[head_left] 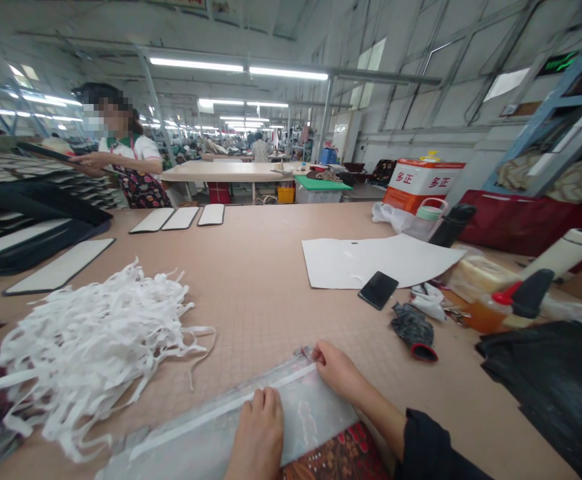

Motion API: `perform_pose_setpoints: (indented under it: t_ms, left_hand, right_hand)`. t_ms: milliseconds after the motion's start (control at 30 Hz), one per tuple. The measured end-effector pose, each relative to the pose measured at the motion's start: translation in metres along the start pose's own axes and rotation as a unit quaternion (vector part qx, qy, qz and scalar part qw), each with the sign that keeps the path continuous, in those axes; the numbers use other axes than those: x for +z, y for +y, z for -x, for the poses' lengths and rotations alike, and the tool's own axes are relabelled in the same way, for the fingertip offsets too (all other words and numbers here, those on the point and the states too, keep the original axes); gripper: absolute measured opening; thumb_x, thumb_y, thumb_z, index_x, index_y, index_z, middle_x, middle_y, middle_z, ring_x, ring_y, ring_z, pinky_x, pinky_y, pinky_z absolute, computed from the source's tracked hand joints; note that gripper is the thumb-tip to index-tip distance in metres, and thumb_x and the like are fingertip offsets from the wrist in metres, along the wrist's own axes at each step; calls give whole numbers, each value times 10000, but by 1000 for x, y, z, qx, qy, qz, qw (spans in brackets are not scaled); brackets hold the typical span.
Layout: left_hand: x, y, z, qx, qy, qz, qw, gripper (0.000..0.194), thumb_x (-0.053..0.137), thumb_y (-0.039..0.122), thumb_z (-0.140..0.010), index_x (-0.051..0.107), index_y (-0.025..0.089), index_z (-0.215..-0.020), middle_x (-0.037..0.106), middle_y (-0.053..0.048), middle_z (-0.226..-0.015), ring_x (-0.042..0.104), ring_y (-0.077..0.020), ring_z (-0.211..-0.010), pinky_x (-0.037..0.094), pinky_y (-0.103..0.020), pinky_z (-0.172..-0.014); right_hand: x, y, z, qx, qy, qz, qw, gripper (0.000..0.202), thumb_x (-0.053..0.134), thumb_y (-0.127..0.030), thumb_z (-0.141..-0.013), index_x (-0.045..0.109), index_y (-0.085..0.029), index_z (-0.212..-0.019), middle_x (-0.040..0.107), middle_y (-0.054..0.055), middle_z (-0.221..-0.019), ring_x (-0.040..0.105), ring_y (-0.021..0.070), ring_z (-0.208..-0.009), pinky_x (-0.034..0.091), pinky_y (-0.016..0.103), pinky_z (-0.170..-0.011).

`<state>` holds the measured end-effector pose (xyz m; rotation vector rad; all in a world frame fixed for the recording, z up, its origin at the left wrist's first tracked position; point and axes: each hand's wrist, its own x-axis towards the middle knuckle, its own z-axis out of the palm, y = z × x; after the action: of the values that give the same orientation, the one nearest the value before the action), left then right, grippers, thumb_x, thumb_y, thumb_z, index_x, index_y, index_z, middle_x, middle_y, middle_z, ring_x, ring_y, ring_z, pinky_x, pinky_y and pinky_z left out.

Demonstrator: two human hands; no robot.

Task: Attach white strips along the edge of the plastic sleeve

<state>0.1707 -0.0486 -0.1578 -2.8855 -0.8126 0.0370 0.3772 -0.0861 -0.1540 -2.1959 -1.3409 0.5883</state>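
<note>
A clear plastic bag (pixel 301 417) lies slantwise at the table's near edge, a white strip (pixel 221 407) running along its far side. Inside its near part, or beneath it, shows dark red flowered fabric (pixel 338 457). My left hand (pixel 258 430) rests on the bag, fingers bent and close together over the strip. At the bag's far right corner my right hand (pixel 333 367) pinches the edge by the strip's end; its fingertips are partly hidden. To the left is a tangled heap of white strips (pixel 105 333).
Beyond my right hand are a phone (pixel 379 291), a white sheet (pixel 351 263) and a dark crumpled sleeve-like cloth (pixel 411 327). Black plastic (pixel 551 387) covers the right side. White dark-edged panels (pixel 61 267) lie at the far left, where a person (pixel 131 160) stands holding a dark panel.
</note>
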Motion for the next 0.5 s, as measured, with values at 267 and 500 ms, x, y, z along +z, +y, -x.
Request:
perform_pose_setpoints:
  t_ms: [267,500]
  left_hand:
    - [5,0,-2,-23,6,11,1000,447,381,9,-768,476,133,-1187,531,-130,-1069,488,-239,-921,422,-368,-719]
    - [-11,-2,0,-24,-14,40,999,399,374,55,-808,476,120,-1188,547,-127,-1079,488,-242,-980,425,-390,-784]
  right_hand:
    - [2,-9,8,-53,54,155,985,205,394,-17,-731,518,-178,-755,577,51,-786,526,178,-754,369,259,-654]
    - [41,-31,42,-303,106,216,922,242,435,-32,-787,550,-196,-924,589,56,-928,529,212,-878,410,341,-790]
